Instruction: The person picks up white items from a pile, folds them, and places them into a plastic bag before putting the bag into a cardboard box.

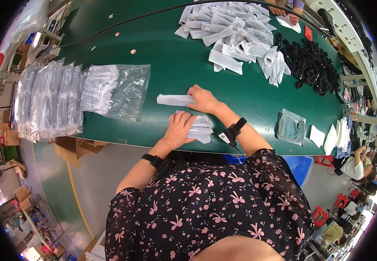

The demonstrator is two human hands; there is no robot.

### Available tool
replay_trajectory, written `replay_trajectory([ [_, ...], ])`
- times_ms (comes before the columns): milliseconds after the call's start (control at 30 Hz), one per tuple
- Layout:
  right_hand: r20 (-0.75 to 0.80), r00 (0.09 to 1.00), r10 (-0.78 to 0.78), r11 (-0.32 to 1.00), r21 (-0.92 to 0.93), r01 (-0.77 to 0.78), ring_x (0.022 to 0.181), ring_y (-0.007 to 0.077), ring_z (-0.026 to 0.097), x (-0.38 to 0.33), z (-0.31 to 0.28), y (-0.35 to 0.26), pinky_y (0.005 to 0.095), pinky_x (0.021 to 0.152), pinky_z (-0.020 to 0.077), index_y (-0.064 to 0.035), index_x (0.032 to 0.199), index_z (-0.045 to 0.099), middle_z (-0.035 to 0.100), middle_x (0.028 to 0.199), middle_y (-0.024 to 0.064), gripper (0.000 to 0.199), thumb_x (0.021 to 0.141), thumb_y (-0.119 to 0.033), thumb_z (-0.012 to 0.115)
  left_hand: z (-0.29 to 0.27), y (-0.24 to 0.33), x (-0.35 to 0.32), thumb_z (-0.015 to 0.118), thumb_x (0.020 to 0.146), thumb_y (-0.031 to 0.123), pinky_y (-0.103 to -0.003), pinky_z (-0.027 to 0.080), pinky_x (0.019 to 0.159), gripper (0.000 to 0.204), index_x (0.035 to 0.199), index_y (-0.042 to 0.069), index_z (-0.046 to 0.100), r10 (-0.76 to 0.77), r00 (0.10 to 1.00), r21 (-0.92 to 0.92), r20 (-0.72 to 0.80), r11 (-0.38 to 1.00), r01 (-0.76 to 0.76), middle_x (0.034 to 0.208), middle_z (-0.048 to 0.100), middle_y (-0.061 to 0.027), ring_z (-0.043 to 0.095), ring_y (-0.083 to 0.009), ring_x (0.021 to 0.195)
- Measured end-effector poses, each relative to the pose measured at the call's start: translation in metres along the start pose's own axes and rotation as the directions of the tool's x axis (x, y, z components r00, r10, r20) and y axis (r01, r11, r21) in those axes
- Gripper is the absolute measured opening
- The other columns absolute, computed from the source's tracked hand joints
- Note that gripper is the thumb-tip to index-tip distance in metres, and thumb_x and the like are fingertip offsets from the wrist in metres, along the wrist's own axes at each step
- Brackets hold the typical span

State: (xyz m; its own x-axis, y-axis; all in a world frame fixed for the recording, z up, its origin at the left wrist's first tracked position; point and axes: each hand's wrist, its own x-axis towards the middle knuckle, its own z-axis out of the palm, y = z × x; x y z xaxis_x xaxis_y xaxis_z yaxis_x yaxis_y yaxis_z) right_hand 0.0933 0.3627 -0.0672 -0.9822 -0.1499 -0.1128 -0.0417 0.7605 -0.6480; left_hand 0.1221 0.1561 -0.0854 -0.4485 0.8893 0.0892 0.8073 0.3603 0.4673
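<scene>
1. So, right hand (203, 101): fingers (193, 90) closed on the right end of a white packet (173, 100); packet's left end sticks out past them, over the green bench (254, 98).
2. Left hand (179, 129): fingers bent over a small pile of white packets (203, 129), near the bench's front edge; cannot tell if they grip or only press.
3. The two hands sit close, right one farther from the body, a narrow strip of green between packet and left hand.
4. Left side: clear bag (129, 93), packets in its left part, slack part toward the hands, green surface between; beyond it, a row of filled bags (49, 100), ends reaching the front edge.
5. Far side: big heap of white packets (230, 28), well apart from the hands; black cable bundles (312, 67) just right of it, reaching toward the bench's right edge.
6. Right side: folded bag (291, 127) near the front edge, green stretch between it and the right forearm.
7. Far right corner: another person's hands (294, 18) at a white piece (288, 24).
</scene>
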Motion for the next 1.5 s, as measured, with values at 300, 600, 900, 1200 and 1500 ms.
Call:
replay_trajectory([
  [300, 0.037, 0.995, -0.087, 0.996, -0.034, 0.088, 0.098, 0.0332, 0.053, -0.044, -0.002, 0.019, 0.0403, 0.081, 0.0469, -0.0037, 0.095, 0.051, 0.053, 0.099, 0.0137, 0.037, 0.066, -0.013, 0.072, -0.025, -0.001, 0.015, 0.087, 0.049, 0.034, -0.053, 0.026, 0.106, 0.088, 0.123, 0.007, 0.049, -0.002, 0.992, 0.066, -0.126, 0.998, 0.011, 0.135, 0.033, -0.0193, 0.031, -0.0408, 0.128],
  [600, -0.122, 0.950, -0.288, 0.943, -0.209, 0.259, 0.107, 0.0401, 0.044, -0.094, 0.019, -0.027, 0.0494, 0.090, 0.0383, -0.0054, 0.136, 0.038, 0.044, 0.120, 0.0242, 0.085, 0.064, -0.026, 0.078, 0.008, -0.022, 0.009, 0.084, 0.056, 0.030, -0.052, 0.029, 0.106, 0.083, 0.123, 0.003, 0.043, -0.032, 0.997, -0.189, -0.077, 0.982, 0.017, 0.137, 0.030, -0.0203, 0.031, -0.0425, 0.127],
  [900, -0.141, 0.970, -0.199, 0.958, -0.239, 0.161, 0.110, 0.0401, 0.043, -0.090, 0.040, -0.015, 0.0476, 0.094, 0.0364, -0.0063, 0.140, 0.035, 0.043, 0.118, 0.0246, 0.092, 0.063, -0.026, 0.080, -0.043, -0.046, -0.014, 0.076, 0.071, 0.026, -0.050, 0.032, 0.101, 0.059, 0.117, 0.002, 0.049, -0.148, 0.929, 0.007, -0.338, 0.987, 0.160, 0.128, 0.041, -0.0195, 0.036, -0.0395, 0.122],
  [1200, -0.302, 0.952, -0.059, 0.986, 0.129, 0.102, 0.107, 0.0387, 0.045, -0.045, 0.034, -0.039, 0.0423, 0.091, 0.0430, -0.0070, 0.135, 0.044, 0.045, 0.116, 0.0223, 0.079, 0.066, -0.022, 0.081, -0.068, -0.113, -0.062, 0.067, 0.081, 0.019, -0.045, 0.041, 0.079, 0.022, 0.098, 0.007, 0.057, -0.619, 0.677, 0.217, -0.399, 0.654, 0.725, 0.101, 0.058, -0.0109, 0.056, -0.0313, 0.096],
  [1500, -0.125, 0.897, -0.423, 0.904, 0.010, 0.428, 0.108, 0.0389, 0.045, 0.051, 0.027, -0.085, 0.0439, 0.091, 0.0433, -0.0083, 0.133, 0.046, 0.045, 0.117, 0.0230, 0.076, 0.067, -0.023, 0.080, -0.091, -0.109, -0.054, 0.058, 0.089, 0.012, -0.041, 0.045, 0.053, 0.006, 0.089, 0.006, 0.055, -0.478, 0.573, -0.198, -0.666, 0.853, 0.482, 0.071, 0.059, -0.0151, 0.058, -0.0354, 0.060],
])
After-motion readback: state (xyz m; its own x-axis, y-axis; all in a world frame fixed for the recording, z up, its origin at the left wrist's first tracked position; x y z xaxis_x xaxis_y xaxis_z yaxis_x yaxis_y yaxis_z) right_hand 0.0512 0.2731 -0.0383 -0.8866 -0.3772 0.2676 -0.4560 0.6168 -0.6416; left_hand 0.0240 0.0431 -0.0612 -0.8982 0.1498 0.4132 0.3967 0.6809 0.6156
